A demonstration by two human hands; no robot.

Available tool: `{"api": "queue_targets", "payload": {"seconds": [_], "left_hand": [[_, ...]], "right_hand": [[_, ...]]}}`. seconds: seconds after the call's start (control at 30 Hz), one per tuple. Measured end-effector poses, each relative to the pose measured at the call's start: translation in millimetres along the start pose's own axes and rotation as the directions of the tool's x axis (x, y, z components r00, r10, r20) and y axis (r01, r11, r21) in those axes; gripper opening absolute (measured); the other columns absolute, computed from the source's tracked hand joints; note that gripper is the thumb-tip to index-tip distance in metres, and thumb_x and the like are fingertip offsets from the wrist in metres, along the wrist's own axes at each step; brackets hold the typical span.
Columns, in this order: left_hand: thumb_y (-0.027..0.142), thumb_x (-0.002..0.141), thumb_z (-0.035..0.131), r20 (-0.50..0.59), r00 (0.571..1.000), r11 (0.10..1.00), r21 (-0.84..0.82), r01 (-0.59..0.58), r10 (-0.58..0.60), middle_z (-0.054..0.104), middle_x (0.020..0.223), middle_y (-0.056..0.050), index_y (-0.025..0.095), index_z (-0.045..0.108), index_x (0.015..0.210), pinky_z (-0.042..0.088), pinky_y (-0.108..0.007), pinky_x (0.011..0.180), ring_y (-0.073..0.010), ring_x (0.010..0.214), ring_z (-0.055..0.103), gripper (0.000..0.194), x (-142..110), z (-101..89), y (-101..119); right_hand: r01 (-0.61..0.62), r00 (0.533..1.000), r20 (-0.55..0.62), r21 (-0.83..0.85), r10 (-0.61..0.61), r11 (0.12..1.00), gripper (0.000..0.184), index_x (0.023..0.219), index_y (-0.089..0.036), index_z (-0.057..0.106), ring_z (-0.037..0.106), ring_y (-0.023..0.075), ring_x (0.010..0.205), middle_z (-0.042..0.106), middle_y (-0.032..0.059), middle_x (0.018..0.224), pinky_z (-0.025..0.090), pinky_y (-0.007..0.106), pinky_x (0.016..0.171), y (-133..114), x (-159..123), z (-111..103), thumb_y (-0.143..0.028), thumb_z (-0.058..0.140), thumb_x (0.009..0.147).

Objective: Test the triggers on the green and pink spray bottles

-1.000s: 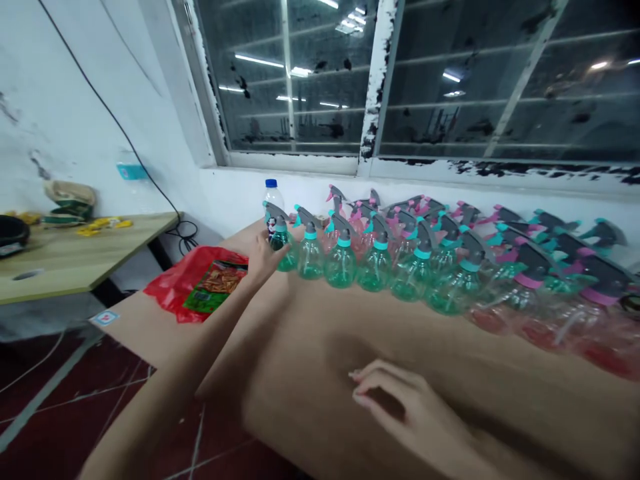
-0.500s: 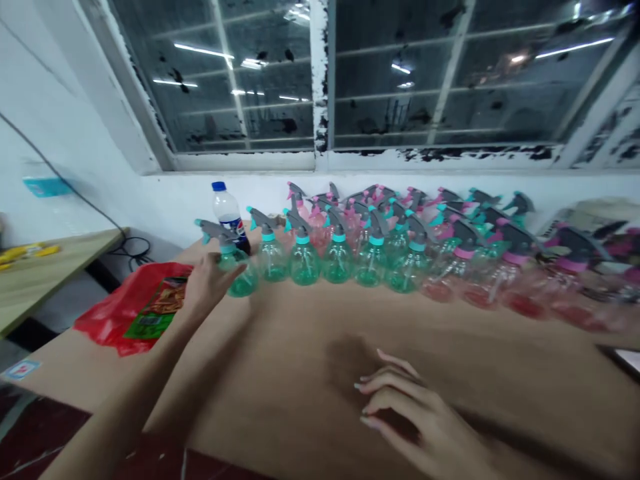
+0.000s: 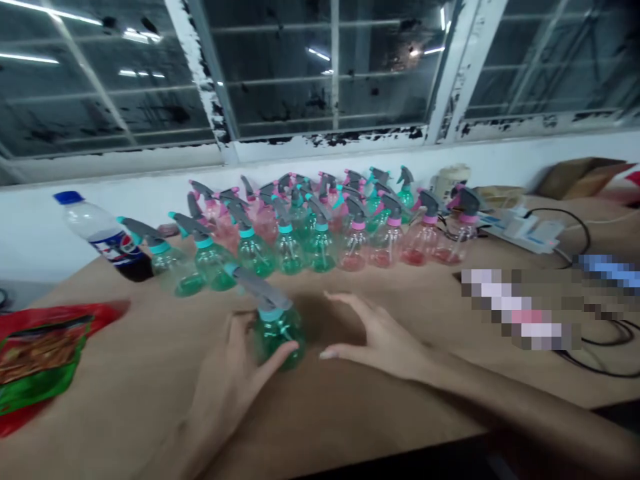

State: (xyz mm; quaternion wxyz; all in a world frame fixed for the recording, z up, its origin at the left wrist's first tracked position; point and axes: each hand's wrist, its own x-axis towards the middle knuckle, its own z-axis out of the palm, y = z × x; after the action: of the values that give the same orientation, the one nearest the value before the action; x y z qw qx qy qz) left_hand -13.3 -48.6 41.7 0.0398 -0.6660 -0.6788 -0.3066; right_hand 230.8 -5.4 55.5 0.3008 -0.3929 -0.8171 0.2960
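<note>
My left hand (image 3: 235, 360) is wrapped round a green spray bottle (image 3: 280, 333) with a grey and teal trigger head, its thumb across the front. The bottle is tilted, its nozzle pointing up and left, over the near part of the brown table (image 3: 350, 413). Just right of it, my right hand (image 3: 380, 333) is open, thumb and fingers apart, facing the bottle without touching it. Behind both hands stands a front row of spray bottles, several green ones (image 3: 290, 257) on the left and several pink ones (image 3: 385, 250) on the right.
More spray bottles crowd behind the front row, below the window. A cola bottle (image 3: 107, 233) stands at the left, near a red bag (image 3: 95, 317) with a snack packet (image 3: 45, 360). A white power strip (image 3: 530, 230) with cables lies at the right, beyond a pixelated patch.
My left hand has brought the green spray bottle from the row's left end towards the table's middle. My right hand is now close beside it. The view has turned right.
</note>
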Motion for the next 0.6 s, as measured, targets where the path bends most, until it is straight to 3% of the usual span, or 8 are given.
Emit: {"api": "queue_targets", "payload": {"seconds": [0.1,0.27,0.37,0.43,0.5,0.6], "left_hand": [[0.065,0.072,0.056,0.126,0.984,0.991,-0.07,-0.117,0.125,0.061,0.091,-0.005,0.022,0.047,0.097,0.051,-0.04,0.064,-0.0283,0.083,0.063,0.051,8.6,19.9,49.2],[0.071,0.069,0.056,0.133,0.95,0.959,-0.079,-0.273,0.281,0.056,0.082,-0.004,0.021,0.047,0.089,0.05,-0.038,0.061,-0.0258,0.077,0.062,0.054,16.8,48.0,101.3],[0.074,0.067,0.054,0.111,0.94,0.946,-0.083,-0.314,0.322,0.055,0.081,-0.004,0.021,0.047,0.092,0.05,-0.038,0.061,-0.0263,0.076,0.061,0.059,17.0,58.8,112.2],[0.074,0.068,0.053,0.101,0.932,0.935,-0.112,-0.336,0.347,0.056,0.084,-0.005,0.021,0.047,0.098,0.05,-0.04,0.065,-0.0269,0.08,0.06,0.062,16.6,62.3,114.4],[0.074,0.069,0.053,0.105,0.927,0.927,-0.155,-0.343,0.36,0.056,0.09,-0.007,0.02,0.045,0.107,0.05,-0.042,0.07,-0.0282,0.085,0.059,0.067,15.9,63.6,113.5],[0.071,0.071,0.054,0.145,0.911,0.907,-0.236,-0.348,0.387,0.055,0.1,-0.01,0.019,0.043,0.117,0.048,-0.045,0.075,-0.0301,0.093,0.056,0.071,14.6,63.4,104.7]], "right_hand": [[0.003,0.998,-0.068,0.08,0.002,0.997,0.084,0.135,-0.024,0.032,0.04,0.027,0.128,0.042,0.0099,0.14,0.035,0.05,0.103,9.6,3.0,-19.3,-0.057,0.067,0.067],[0.115,0.97,-0.237,0.255,-0.053,0.96,0.074,0.132,-0.027,0.036,0.045,0.0231,0.123,0.046,0.0082,0.136,0.037,0.045,0.102,16.8,3.5,-42.2,-0.046,0.07,0.07],[0.152,0.957,-0.283,0.295,-0.066,0.943,0.062,0.125,-0.024,0.044,0.053,0.0202,0.112,0.055,0.0065,0.124,0.042,0.038,0.096,14.4,4.8,-46.2,-0.041,0.07,0.071],[0.138,0.955,-0.292,0.272,-0.055,0.952,0.048,0.113,-0.021,0.052,0.059,0.018,0.093,0.063,0.0038,0.103,0.047,0.035,0.082,12.6,7.0,-44.8,-0.041,0.068,0.072],[0.127,0.95,-0.311,0.262,-0.041,0.957,0.035,0.102,-0.019,0.056,0.058,0.015,0.076,0.062,0.0003,0.084,0.047,0.031,0.068,11.7,10.1,-41.1,-0.04,0.066,0.075],[0.156,0.938,-0.344,0.295,-0.048,0.943,0.024,0.098,-0.02,0.054,0.055,0.012,0.068,0.059,-0.0023,0.079,0.045,0.027,0.063,11.9,14.6,-34.6,-0.028,0.062,0.076]]}}
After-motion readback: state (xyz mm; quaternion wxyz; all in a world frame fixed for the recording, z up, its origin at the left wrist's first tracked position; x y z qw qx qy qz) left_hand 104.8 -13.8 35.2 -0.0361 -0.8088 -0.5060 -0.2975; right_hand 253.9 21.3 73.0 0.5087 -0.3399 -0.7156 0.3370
